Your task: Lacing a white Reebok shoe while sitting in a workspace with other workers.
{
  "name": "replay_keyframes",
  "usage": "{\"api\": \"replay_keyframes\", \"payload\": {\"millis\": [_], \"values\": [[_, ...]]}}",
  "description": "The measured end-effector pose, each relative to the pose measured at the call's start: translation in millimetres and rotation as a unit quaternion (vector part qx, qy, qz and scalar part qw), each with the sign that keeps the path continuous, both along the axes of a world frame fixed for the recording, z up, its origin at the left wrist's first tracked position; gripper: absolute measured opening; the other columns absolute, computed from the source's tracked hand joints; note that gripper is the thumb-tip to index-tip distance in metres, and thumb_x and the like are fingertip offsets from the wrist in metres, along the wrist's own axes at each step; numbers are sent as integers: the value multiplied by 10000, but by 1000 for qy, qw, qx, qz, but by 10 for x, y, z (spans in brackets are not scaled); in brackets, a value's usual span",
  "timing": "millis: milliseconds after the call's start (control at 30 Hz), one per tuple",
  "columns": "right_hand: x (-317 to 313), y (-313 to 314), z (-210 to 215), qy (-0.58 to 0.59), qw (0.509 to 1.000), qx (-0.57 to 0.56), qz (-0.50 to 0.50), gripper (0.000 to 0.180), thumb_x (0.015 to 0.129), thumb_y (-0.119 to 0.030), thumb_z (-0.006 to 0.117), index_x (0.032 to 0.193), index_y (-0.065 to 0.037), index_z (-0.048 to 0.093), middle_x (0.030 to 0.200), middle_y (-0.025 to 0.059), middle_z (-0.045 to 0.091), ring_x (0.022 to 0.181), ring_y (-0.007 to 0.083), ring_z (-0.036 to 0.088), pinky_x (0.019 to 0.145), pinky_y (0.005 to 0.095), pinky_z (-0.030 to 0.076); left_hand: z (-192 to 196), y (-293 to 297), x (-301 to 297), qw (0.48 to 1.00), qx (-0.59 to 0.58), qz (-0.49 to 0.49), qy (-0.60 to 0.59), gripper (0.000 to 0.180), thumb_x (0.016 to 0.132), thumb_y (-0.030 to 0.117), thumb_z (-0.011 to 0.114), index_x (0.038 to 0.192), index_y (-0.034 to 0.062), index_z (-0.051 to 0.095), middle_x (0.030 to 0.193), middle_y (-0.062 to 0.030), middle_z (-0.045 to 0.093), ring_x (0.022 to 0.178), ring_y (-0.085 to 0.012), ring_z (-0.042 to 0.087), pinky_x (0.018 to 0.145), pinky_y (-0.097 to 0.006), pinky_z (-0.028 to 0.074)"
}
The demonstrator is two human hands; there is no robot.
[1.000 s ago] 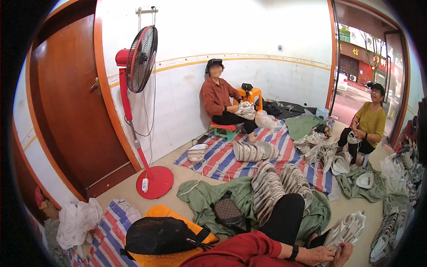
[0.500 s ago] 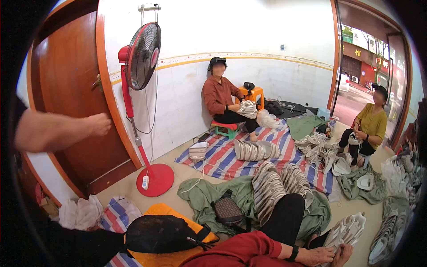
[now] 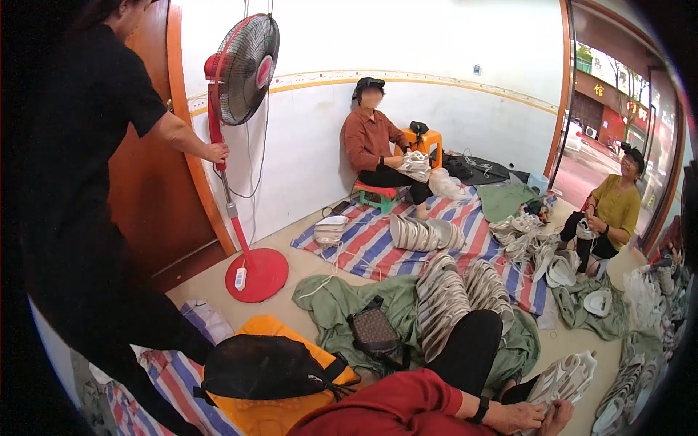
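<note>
At the lower right, my left hand (image 3: 520,416), below a red sleeve and a black wristband, has its fingers closed on a grey-white shoe upper (image 3: 563,379). Beside it, my right hand (image 3: 557,416) pinches the same upper's near end. The fingertips nearly meet, and part of my right hand is cut off by the lower edge. My bent black-trousered knee (image 3: 469,349) rises next to rows of nested shoe uppers (image 3: 440,301) on a green cloth (image 3: 320,294).
A standing person in black (image 3: 80,182) grips the pole of a red floor fan (image 3: 251,69). Two seated co-workers (image 3: 367,142) (image 3: 618,203) handle uppers. A black bag (image 3: 269,367) lies on an orange stool (image 3: 291,418); a patterned bag (image 3: 374,330) lies ahead. More uppers (image 3: 618,403) lie at right.
The standing person has come further into view, and their hand now holds the fan pole. The view has shifted slightly. My hands stay on the shoe upper.
</note>
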State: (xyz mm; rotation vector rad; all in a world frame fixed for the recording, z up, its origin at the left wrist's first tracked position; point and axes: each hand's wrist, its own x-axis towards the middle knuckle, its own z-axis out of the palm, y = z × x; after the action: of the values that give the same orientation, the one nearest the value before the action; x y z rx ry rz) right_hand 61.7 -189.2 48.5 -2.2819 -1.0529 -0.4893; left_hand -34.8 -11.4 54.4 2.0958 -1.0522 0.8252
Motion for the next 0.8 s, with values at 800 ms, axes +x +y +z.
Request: {"api": "replay_keyframes", "payload": {"millis": [800], "values": [[71,7,-39,-14,999,28,11,210,908,-145,569,1034,1,653,969,205,633,915,375,578,848,442,448,2975,3866,-471,800,-88,593,-3,493,748,136,617,1238,123,563,818,-127,703,716,-273,689,693,-385,541]]}}
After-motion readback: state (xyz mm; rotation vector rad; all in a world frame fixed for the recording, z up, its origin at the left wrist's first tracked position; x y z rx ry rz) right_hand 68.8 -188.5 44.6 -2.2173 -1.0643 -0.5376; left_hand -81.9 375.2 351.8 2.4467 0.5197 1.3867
